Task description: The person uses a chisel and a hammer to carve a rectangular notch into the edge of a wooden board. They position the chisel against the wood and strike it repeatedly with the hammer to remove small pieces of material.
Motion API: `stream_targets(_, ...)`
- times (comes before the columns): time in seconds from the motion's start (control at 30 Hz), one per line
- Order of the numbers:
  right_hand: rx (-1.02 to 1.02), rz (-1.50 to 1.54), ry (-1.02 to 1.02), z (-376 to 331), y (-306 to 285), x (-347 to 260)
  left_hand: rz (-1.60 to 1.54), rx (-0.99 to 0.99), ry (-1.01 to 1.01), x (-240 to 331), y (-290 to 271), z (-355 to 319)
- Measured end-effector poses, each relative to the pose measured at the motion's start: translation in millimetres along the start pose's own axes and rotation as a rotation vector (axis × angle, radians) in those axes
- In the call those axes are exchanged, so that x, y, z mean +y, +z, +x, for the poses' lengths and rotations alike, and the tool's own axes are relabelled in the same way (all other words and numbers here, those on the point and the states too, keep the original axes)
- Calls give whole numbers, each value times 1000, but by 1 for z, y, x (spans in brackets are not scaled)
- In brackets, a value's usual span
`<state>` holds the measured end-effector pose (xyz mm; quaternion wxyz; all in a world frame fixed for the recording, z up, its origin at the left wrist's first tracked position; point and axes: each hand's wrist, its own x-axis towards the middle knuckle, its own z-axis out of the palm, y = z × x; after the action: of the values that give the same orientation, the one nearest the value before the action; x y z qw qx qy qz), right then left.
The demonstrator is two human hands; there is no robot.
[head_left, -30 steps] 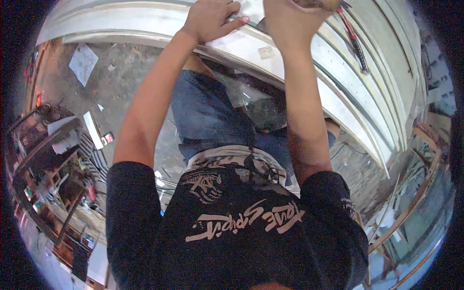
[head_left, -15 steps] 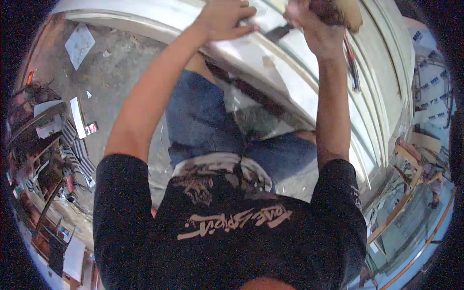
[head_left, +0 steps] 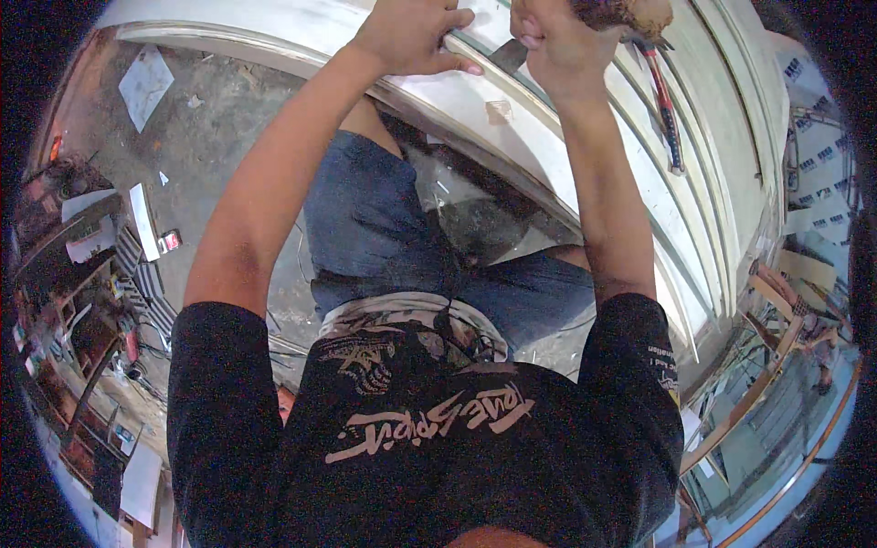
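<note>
Hands work at the top centre of the frame: I see the left hand (head_left: 411, 36) pressing, its fingers (head_left: 452, 66) curled, on a long pale metal frame (head_left: 548, 155), the right hand (head_left: 557, 41) closed around a brown-handled tool (head_left: 630, 13). A red-handled tool (head_left: 665, 105) lies on the frame at upper right. White square paper (head_left: 146, 84) lies on the floor (head_left: 228, 119), upper left; a small tan label (head_left: 499, 110) sticks to the frame.

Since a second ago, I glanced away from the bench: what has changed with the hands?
Little changed. The right hand stays clenched on a wooden handle, now closer to the left hand, which stays pressed on the white frame. The red-handled tool lies untouched.
</note>
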<state>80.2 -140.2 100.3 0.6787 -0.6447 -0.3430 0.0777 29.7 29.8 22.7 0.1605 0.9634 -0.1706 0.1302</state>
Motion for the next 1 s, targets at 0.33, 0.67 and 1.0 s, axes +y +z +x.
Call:
stream_targets(0.33, 138, -575, -496, -3, -3, 27, 84, -60, -23, 5, -3, 6)
stream_targets(0.67, 95, 33, -274, 0, -4, 29, 81, -160, -107, 10, -4, 14)
stream_targets(1.0, 80, 179, 73, 16, -24, 9, 119, -162, -84, 16, -14, 17)
